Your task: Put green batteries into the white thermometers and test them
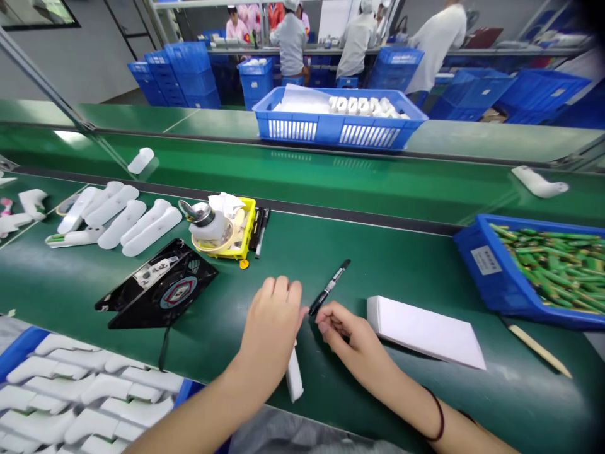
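My left hand [274, 318] is closed, back upward, over a white plastic housing [293, 377]. Only the housing's lower end sticks out below the palm, close to the table's front edge. Just to the right, my right hand [347, 331] has its fingers curled and thumb against the fingertips; anything between them is too small or hidden to make out. A black marker pen [331, 287] lies on the green table just beyond both hands. Right of my right hand rests a stack of white paper [425, 331].
A blue bin of green circuit boards [486, 287] stands right, near a pointed wooden stick [541, 351]. At left are a black stand [155, 287], a pump bottle [208, 224], a yellow basket [248, 227] and white housings [151, 230]. A blue crate [326, 129] sits beyond the green conveyor belt [212, 161].
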A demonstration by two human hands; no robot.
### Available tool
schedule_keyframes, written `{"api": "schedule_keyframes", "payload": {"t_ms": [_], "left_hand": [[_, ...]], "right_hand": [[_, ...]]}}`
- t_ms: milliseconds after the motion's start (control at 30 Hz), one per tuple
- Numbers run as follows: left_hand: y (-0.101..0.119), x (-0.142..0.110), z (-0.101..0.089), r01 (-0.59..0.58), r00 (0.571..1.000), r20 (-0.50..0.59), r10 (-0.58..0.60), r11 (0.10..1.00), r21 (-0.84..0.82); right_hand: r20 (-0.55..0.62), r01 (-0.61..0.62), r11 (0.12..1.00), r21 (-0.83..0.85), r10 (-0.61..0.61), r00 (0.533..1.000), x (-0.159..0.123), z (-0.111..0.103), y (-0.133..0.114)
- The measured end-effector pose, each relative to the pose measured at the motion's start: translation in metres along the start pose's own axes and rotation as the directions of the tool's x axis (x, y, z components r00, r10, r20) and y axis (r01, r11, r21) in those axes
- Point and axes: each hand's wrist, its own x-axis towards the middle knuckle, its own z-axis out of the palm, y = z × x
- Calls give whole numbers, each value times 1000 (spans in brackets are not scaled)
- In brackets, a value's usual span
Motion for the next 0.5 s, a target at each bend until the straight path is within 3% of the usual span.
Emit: {"api": "schedule_keyframes", "payload": {"t_ms": [100,167,300,500], "left_hand": [[11,31,9,-79,980,187,69,996,48],[21,44,15,-157,957,251,146,987,26],[32,53,20,-224,935,277,222,974,-25],[45,62,23,-217,925,306,225,974,-60]], "right_hand": [[-23,-25,992,120,28,999,0,2,6],[-47,-35,979,203,45,998,-2,1,8],[-78,-34,971,236,54,995,-10,0,11],[3,-84,988,128,84,996,-26,-4,18]]}}
